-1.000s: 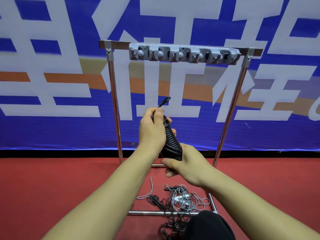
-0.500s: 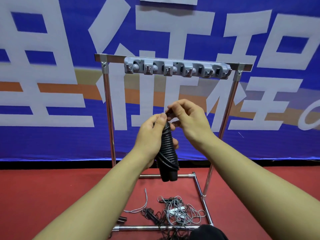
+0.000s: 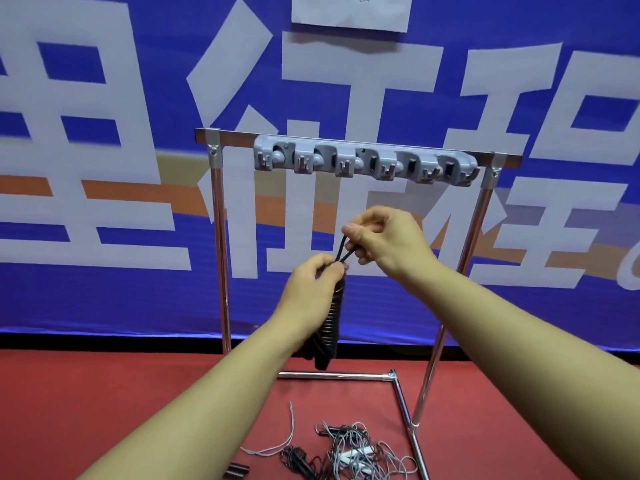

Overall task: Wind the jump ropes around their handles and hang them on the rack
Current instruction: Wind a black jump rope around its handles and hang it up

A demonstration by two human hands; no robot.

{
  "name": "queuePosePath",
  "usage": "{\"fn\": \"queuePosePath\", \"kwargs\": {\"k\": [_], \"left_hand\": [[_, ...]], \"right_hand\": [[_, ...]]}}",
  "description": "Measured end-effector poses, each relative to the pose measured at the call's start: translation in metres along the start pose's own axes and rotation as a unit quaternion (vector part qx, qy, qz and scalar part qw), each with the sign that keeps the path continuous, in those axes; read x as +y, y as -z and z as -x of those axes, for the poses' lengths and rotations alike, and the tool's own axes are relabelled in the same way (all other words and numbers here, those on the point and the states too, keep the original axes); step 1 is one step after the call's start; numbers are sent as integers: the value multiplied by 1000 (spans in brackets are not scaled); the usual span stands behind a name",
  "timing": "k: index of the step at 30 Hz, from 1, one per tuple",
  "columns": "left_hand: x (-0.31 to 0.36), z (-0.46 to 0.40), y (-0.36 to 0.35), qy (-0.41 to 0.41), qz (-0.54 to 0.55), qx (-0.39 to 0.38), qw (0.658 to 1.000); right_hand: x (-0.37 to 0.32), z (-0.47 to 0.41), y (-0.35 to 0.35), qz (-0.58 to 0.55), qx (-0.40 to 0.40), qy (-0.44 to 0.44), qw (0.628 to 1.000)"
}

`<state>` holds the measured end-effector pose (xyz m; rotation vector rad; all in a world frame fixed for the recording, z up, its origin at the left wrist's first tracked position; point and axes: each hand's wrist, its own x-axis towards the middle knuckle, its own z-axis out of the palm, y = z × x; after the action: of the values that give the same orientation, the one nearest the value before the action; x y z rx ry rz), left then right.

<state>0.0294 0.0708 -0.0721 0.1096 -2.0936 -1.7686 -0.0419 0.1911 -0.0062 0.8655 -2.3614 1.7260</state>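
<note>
- A black jump rope point(image 3: 329, 323), wound in tight coils around its handles, hangs upright in the air in front of the rack point(image 3: 349, 140), below its grey hook strip point(image 3: 363, 162).
- The left hand point(image 3: 311, 289) grips the top of the wound bundle, fingers curled round it.
- The right hand point(image 3: 384, 237) pinches a short loop of rope point(image 3: 343, 251) that rises from the bundle's top, just above the left hand.
- On the red floor point(image 3: 104, 393), inside the rack's base, lies a tangle of grey and black ropes point(image 3: 349, 452).
- A blue banner point(image 3: 104, 299) with large white characters stands behind the rack.
</note>
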Motion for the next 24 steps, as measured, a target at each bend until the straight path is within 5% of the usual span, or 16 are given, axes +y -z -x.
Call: {"fn": "queuePosePath", "kwargs": {"k": [6,12,20,24], "left_hand": [[38,-56,27,5,150,124,981],[54,-105,77,19,126,181,975],[41,-155,123,62,136,222,964],[26,-163,124,106,129,200,966]], "right_hand": [[-43,-64,-17,-69,-45,21,996],[-69,-134,-57,234,22,153,960],[-74,-180,-109,373,108,182,903],[-53,-187,-109,394,49,152,905]]}}
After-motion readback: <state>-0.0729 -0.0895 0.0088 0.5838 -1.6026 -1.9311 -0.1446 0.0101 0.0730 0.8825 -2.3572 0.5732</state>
